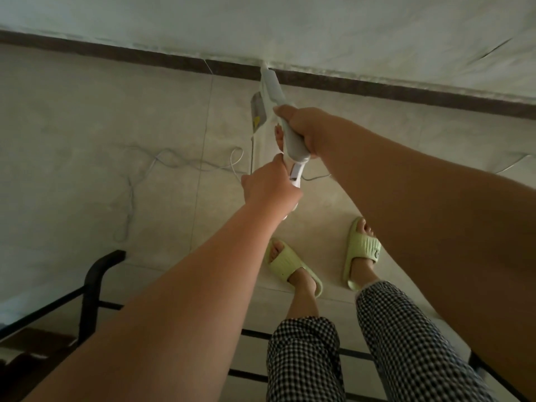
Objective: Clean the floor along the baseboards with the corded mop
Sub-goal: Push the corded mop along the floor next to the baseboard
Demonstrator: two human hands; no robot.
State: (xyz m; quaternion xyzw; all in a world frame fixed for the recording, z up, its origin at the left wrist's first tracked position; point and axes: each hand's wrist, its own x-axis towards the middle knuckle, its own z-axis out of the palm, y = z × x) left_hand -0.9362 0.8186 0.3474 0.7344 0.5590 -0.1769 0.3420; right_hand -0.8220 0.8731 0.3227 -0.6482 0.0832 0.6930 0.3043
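Hands: left hand (269, 187) + right hand (304, 129) grip mop handle (290, 140); labels unreadable.

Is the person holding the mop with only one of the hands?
No, the right hand and the left hand both grip the mop handle.

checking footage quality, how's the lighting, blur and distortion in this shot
Head view: dim, flat light with a greenish cast and no glare; the wide lens bows the baseboard; the mop tip is smeared where it meets the wall; right hand and left hand on its handle look soft; forearms loom oversized.
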